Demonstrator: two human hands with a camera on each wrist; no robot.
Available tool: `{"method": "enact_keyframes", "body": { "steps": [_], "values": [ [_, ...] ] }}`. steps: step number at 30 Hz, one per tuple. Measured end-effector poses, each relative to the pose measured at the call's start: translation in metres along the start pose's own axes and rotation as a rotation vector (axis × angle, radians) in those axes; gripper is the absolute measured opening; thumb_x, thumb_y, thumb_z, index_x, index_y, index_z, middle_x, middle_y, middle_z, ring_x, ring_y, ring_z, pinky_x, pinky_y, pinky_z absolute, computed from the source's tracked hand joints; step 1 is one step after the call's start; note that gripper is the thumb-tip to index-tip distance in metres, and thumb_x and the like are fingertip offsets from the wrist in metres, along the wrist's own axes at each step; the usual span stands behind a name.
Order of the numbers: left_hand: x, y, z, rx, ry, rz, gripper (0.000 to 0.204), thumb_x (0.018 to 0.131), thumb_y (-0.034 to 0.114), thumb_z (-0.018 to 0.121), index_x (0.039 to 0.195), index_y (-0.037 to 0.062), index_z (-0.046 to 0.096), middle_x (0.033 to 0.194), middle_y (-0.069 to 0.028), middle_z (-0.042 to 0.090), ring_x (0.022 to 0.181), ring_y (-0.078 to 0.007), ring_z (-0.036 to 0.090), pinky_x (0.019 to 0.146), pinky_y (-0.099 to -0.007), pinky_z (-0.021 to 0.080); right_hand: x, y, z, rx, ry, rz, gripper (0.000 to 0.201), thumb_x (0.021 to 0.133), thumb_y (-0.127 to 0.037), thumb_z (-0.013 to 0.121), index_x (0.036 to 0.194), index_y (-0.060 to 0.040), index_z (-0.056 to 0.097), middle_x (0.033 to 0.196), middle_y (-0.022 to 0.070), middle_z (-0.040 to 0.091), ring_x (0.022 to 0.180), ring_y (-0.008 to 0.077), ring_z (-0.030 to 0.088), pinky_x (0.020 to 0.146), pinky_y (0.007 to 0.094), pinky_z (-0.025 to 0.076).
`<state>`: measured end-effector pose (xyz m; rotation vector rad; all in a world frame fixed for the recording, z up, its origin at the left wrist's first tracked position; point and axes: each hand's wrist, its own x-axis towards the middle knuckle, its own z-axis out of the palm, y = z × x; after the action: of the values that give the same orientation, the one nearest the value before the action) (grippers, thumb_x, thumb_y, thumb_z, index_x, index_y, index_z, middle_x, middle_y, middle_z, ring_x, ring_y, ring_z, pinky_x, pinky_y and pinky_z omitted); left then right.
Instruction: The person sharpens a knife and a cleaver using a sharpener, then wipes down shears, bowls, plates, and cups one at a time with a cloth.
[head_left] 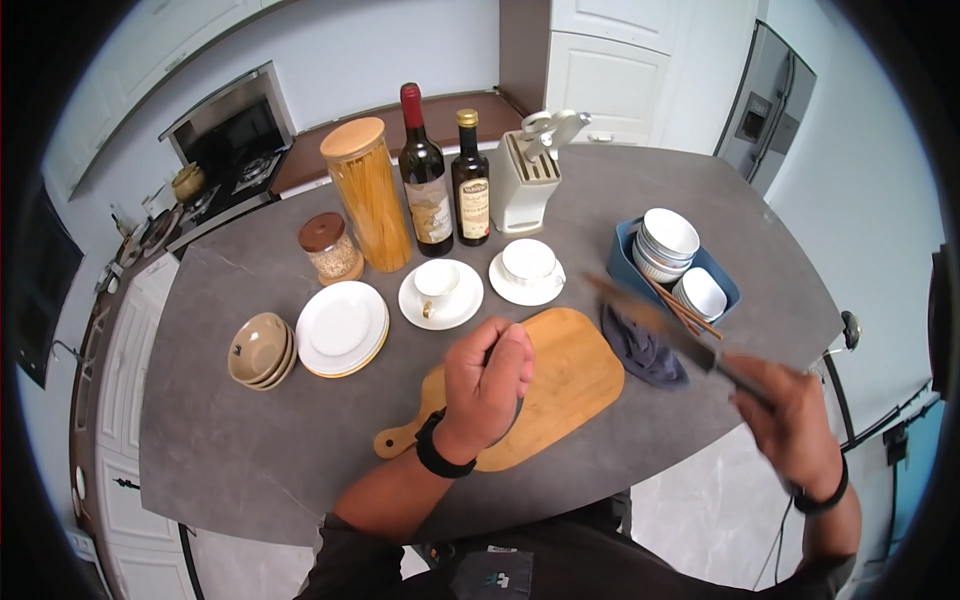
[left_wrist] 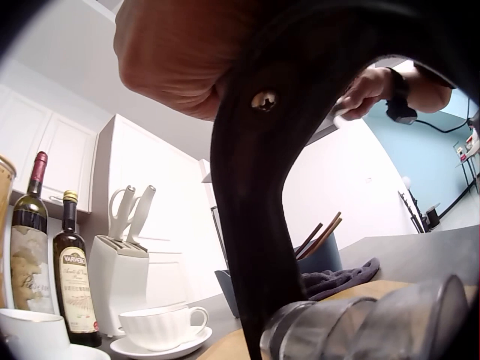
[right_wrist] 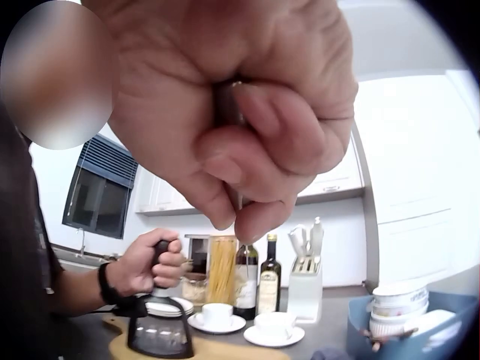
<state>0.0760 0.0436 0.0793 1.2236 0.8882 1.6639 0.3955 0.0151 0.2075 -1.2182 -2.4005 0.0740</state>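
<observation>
My left hand (head_left: 485, 388) grips the upright handle of a black-framed knife sharpener (right_wrist: 133, 336). Its base is on the wooden cutting board (head_left: 575, 385), mostly covered by the hand in the head view. Rounded metal parts show low in its frame (left_wrist: 255, 187) in the left wrist view. Off to the right, my right hand (head_left: 790, 425) holds a knife (head_left: 708, 354) by its dark handle. The blade is motion-blurred, pointing up and left past a dark cloth (head_left: 645, 350), apart from the sharpener.
Behind the board stand two cups on saucers (head_left: 440, 310), two bottles (head_left: 430, 200), a spaghetti jar (head_left: 372, 210), a lidded jar (head_left: 332, 255) and a knife block (head_left: 525, 190). White plates (head_left: 340, 325) and brown bowls (head_left: 262, 350) are left. A blue tub (head_left: 625, 250) carries bowls and chopsticks.
</observation>
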Motion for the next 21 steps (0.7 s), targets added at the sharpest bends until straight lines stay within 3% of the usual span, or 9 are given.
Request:
{"method": "enact_keyframes", "body": {
  "steps": [1, 6, 13, 15, 16, 18, 21],
  "values": [
    [0.0, 0.001, 0.0, 0.012, 0.002, -0.015, 0.032, 0.109, 0.018, 0.053, 0.081, 0.0033, 0.056, 0.068, 0.0012, 0.057, 0.057, -0.0024, 0.048, 0.052, -0.0208, 0.04, 0.017, 0.005, 0.002, 0.042, 0.039, 0.031, 0.045, 0.084, 0.004, 0.075, 0.128, -0.0033, 0.069, 0.098, 0.0247, 0.073, 0.084, 0.0425, 0.073, 0.074, 0.0423, 0.057],
    [0.0, 0.001, -0.003, 0.032, -0.025, 0.011, 0.028, 0.109, 0.014, 0.05, 0.085, 0.0021, 0.057, 0.069, -0.0037, 0.059, 0.056, -0.0065, 0.049, 0.053, -0.0233, 0.041, 0.097, 0.048, 0.02, 0.1, 0.1, 0.036, 0.036, 0.092, -0.003, 0.068, 0.128, 0.0007, 0.067, 0.096, 0.0271, 0.072, 0.086, 0.0432, 0.072, 0.076, 0.041, 0.056],
    [0.001, 0.0, -0.004, 0.014, -0.032, 0.014, 0.027, 0.109, 0.012, 0.051, 0.084, 0.0019, 0.056, 0.069, -0.0036, 0.06, 0.056, -0.0058, 0.049, 0.053, -0.0232, 0.041, 0.156, 0.062, 0.038, 0.122, 0.059, 0.055, 0.037, 0.092, -0.008, 0.066, 0.128, 0.0003, 0.068, 0.1, 0.0288, 0.072, 0.09, 0.0438, 0.072, 0.081, 0.0435, 0.055],
    [0.001, 0.0, -0.004, 0.019, -0.031, 0.018, 0.027, 0.109, 0.012, 0.05, 0.084, 0.0019, 0.056, 0.069, -0.0035, 0.06, 0.056, -0.0056, 0.049, 0.053, -0.023, 0.041, 0.165, 0.064, 0.043, 0.069, 0.04, 0.021, 0.038, 0.094, -0.004, 0.066, 0.132, 0.0019, 0.066, 0.089, 0.0206, 0.073, 0.076, 0.0279, 0.068, 0.076, 0.0383, 0.054],
    [0.001, 0.0, -0.003, 0.02, -0.031, 0.028, 0.028, 0.109, 0.012, 0.051, 0.084, 0.002, 0.056, 0.069, -0.0034, 0.06, 0.056, -0.0053, 0.049, 0.053, -0.0228, 0.041, 0.169, 0.063, 0.044, 0.07, 0.039, 0.018, 0.038, 0.094, -0.004, 0.066, 0.132, 0.0019, 0.066, 0.089, 0.0206, 0.073, 0.076, 0.0279, 0.068, 0.076, 0.0383, 0.054],
    [0.001, 0.0, -0.004, 0.022, -0.03, 0.04, 0.028, 0.109, 0.012, 0.051, 0.083, 0.002, 0.056, 0.069, -0.0033, 0.06, 0.056, -0.0051, 0.049, 0.053, -0.0226, 0.041, 0.177, 0.059, 0.047, 0.111, 0.011, 0.088, 0.037, 0.092, -0.01, 0.066, 0.127, 0.0004, 0.068, 0.101, 0.0286, 0.072, 0.094, 0.0445, 0.071, 0.084, 0.0448, 0.055],
    [0.001, 0.0, -0.004, 0.022, -0.041, 0.049, 0.028, 0.109, 0.012, 0.051, 0.083, 0.0019, 0.055, 0.069, -0.0034, 0.06, 0.056, -0.0049, 0.049, 0.053, -0.0225, 0.041, 0.189, 0.064, 0.052, 0.037, 0.01, 0.068, 0.037, 0.092, -0.01, 0.065, 0.127, 0.0005, 0.069, 0.103, 0.0286, 0.073, 0.097, 0.0456, 0.071, 0.086, 0.0463, 0.055]
  ]
}}
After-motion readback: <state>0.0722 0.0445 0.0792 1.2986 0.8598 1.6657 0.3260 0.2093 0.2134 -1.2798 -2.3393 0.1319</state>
